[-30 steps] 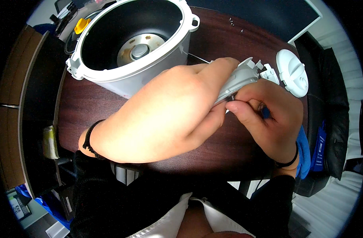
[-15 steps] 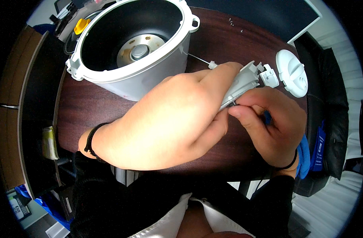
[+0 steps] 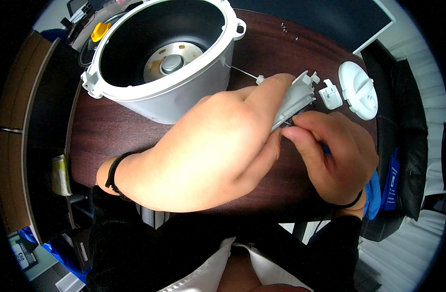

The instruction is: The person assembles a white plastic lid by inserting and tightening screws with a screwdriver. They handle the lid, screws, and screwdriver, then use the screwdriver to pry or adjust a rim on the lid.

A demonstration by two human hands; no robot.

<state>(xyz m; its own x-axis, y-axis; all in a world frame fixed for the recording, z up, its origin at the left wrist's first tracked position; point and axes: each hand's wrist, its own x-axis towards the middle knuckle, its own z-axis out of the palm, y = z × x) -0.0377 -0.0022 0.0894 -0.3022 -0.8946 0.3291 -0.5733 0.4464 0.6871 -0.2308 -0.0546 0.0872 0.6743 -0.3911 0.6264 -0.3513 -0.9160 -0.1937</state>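
My left hand (image 3: pixel 223 141) is wrapped round a white plastic housing piece (image 3: pixel 297 97), which it holds tilted above the table. At the lower edge of that piece, thumb and forefinger of my right hand (image 3: pixel 332 151) are pinched at a small dark metallic part (image 3: pixel 286 123); its kind is too small to make out. A bit of blue shows behind the right fingers, mostly hidden. Behind my left hand stands a white rice cooker body (image 3: pixel 157 100) without its lid, its round heating plate (image 3: pixel 152 68) visible inside. A thin white cord (image 3: pixel 245 72) runs from it toward the housing piece.
Right of my hands lie a small white plastic bracket (image 3: pixel 330 95) and a white oval cover (image 3: pixel 358 90). Several small screws (image 3: pixel 284 27) rest at the far side of the dark wood table (image 3: pixel 106 126). A yellow object (image 3: pixel 101 32) sits behind the cooker; a black chair (image 3: pixel 403 136) stands at right.
The housing piece has tilted slightly in my left hand. My right hand has shifted a little, still pinched at the piece's lower edge, and more of the bracket shows.
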